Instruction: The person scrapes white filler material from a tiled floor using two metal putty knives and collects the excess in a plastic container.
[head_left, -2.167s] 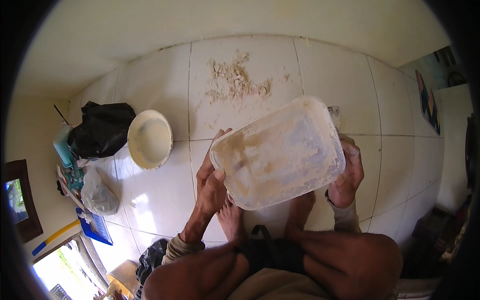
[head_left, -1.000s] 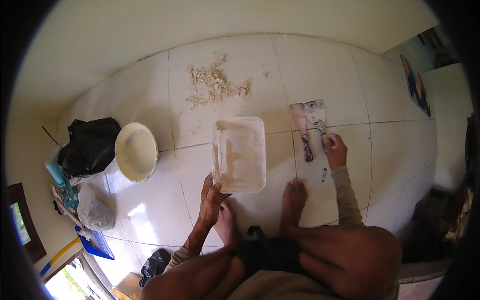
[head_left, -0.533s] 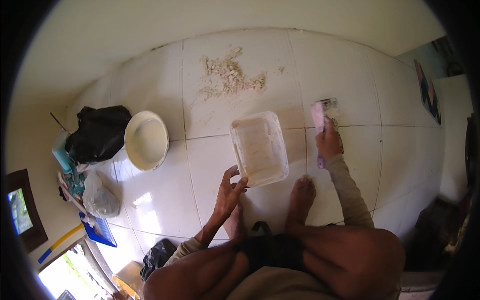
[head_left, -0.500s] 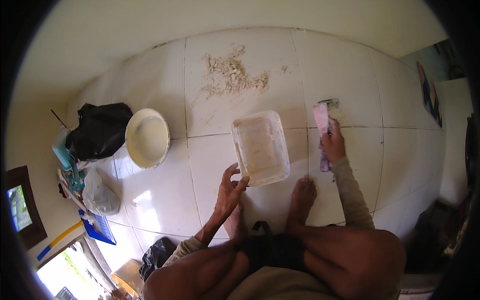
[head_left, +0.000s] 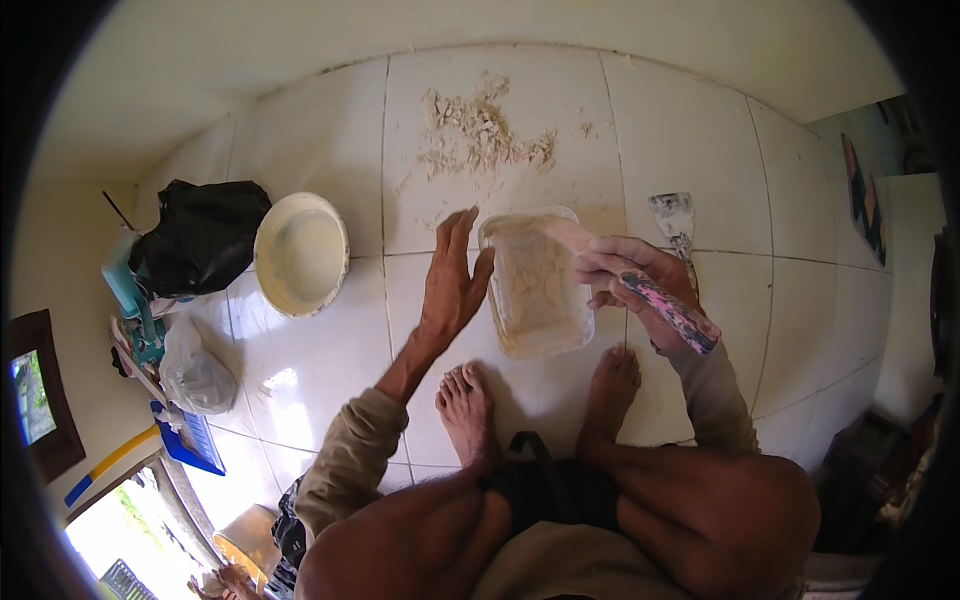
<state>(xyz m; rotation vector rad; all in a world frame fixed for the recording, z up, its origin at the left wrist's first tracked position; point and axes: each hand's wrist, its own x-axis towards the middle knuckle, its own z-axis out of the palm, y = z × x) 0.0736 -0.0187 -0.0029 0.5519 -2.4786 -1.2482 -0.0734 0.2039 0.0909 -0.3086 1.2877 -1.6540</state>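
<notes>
A clear rectangular plastic container (head_left: 538, 345) with dusty, whitish residue stands on the tiles ahead of my feet. My right hand (head_left: 650, 275) grips a putty knife (head_left: 690, 322) by its pink-and-dark mottled handle; the blade reaches over the container's far right part. Whether the blade touches the container I cannot tell. Close to the container's left rim is my left hand (head_left: 455, 280), fingers stretched out and holding nothing. A second scraper (head_left: 673, 212) with a wide, stained blade lies on the floor beyond my right hand, its handle partly hidden.
Crumbled plaster debris (head_left: 485, 130) is scattered near the wall. At left stand a cream round basin (head_left: 300, 255), a black plastic bag (head_left: 205, 238), a white bag (head_left: 195, 368) and a blue tray (head_left: 190, 440). My bare feet (head_left: 467, 405) flank the container's near side.
My right hand has lifted the putty knife off the floor and brought it left over the container. My left hand has left the container's near corner and moved forward along its left side.
</notes>
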